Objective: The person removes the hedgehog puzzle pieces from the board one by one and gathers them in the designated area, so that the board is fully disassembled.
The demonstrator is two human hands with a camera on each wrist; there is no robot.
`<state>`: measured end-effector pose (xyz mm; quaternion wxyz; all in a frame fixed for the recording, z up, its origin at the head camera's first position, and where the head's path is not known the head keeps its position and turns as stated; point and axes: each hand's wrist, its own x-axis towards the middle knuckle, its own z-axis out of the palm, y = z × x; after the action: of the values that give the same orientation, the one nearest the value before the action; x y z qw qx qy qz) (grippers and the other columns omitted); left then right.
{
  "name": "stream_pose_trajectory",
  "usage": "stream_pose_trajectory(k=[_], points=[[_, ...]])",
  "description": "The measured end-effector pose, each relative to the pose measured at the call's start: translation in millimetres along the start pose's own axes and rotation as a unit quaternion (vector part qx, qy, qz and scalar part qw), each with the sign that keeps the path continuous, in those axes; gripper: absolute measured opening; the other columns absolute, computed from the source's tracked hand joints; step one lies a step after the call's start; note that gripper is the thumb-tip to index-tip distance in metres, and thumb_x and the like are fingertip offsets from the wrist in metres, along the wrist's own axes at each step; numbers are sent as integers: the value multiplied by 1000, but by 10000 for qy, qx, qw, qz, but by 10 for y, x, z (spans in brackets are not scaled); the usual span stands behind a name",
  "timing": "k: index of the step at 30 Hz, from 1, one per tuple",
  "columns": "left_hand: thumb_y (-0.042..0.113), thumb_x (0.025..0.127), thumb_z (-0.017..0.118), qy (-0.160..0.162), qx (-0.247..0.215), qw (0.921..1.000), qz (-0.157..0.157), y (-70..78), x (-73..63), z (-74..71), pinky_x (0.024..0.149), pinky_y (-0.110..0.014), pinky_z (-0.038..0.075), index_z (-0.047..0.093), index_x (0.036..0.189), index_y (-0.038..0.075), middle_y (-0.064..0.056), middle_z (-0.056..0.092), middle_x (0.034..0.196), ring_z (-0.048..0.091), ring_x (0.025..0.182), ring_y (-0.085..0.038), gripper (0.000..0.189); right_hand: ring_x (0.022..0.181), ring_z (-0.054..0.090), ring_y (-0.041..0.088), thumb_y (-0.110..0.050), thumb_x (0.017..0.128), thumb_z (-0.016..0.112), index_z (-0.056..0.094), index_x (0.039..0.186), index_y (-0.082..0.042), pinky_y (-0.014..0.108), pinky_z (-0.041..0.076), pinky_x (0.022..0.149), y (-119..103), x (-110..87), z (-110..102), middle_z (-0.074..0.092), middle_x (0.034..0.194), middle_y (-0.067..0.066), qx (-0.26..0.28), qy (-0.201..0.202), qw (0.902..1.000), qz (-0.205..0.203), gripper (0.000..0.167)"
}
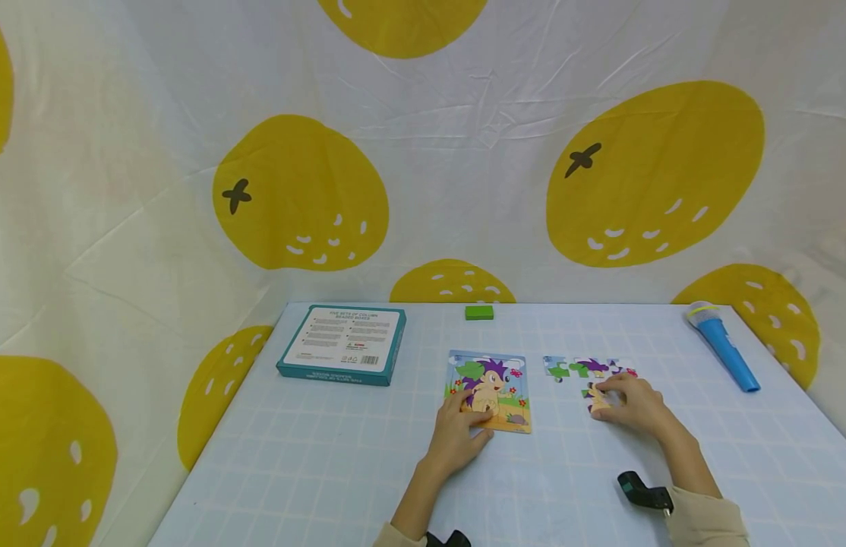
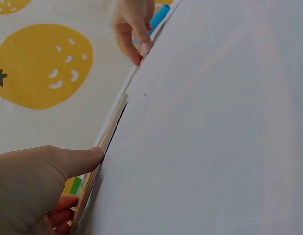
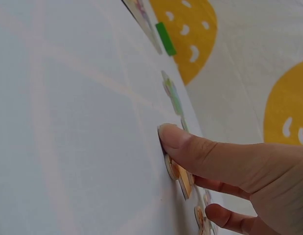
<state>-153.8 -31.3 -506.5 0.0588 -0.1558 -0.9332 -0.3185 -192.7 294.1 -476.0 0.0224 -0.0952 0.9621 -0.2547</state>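
Observation:
The hedgehog picture puzzle board (image 1: 515, 403) lies flat near the middle of the table. My left hand (image 1: 456, 437) rests on its lower left part, with the thumb at the near edge. To the right of the board, my right hand (image 1: 635, 406) pinches a beige-and-purple jigsaw piece (image 1: 593, 395) between thumb and fingers, close over the table. The right wrist view shows the thumb against an orange-beige piece (image 3: 184, 182). Just beyond that hand lie more jigsaw pieces (image 1: 590, 367), partly overlapped by the fingers, and a blue-and-green piece (image 1: 556, 367) sits to their left.
A teal-edged flat box (image 1: 344, 342) with printed text lies at the back left. A small green block (image 1: 479, 312) is by the back edge. At the far right lies a blue toy microphone (image 1: 727, 351). Behind the table hangs a patterned white cloth (image 1: 464, 190).

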Motion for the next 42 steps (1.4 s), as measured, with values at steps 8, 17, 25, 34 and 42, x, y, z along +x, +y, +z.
stream_pose_trajectory(k=[8, 17, 25, 34, 42], points=[[26, 82, 72, -54, 0, 9999, -105, 11, 0, -10, 105, -49, 34, 71, 112, 18, -11, 45, 139, 39, 128, -29, 30, 105, 47, 51, -34, 74, 78, 66, 110, 2, 65, 35, 76, 1, -5, -7, 54, 115, 33, -27, 6, 10000, 6, 53], [27, 83, 71, -105, 18, 9998, -162, 19, 4, -10, 105, -48, 35, 71, 112, 18, -10, 44, 140, 39, 128, -29, 31, 103, 47, 51, -33, 75, 77, 65, 111, 3, 63, 35, 74, -2, -1, -15, 53, 115, 33, -58, -23, 10000, 15, 52], [28, 83, 71, -134, 71, 9997, -206, 25, 2, -14, 105, -49, 34, 71, 112, 18, -9, 43, 141, 38, 129, -29, 31, 105, 43, 54, -34, 77, 75, 63, 114, 4, 65, 34, 77, -11, -8, -30, 50, 117, 34, -39, -121, 9999, 86, 54], [27, 82, 71, -143, 119, 9997, -153, 15, -8, -12, 105, -49, 34, 71, 112, 18, -11, 43, 140, 37, 130, -31, 31, 90, 52, 39, -30, 79, 75, 60, 116, 8, 55, 43, 73, -52, 17, -61, 56, 107, 29, 49, 180, 9998, 48, 56], [29, 82, 72, -161, 232, 9995, -126, 44, -19, -17, 105, -47, 36, 70, 114, 18, -11, 41, 140, 34, 129, -29, 35, 88, 54, 31, -26, 85, 70, 61, 114, 7, 34, 45, 66, -294, 191, 82, 60, 108, 24, 925, 836, 9921, -131, 45]])
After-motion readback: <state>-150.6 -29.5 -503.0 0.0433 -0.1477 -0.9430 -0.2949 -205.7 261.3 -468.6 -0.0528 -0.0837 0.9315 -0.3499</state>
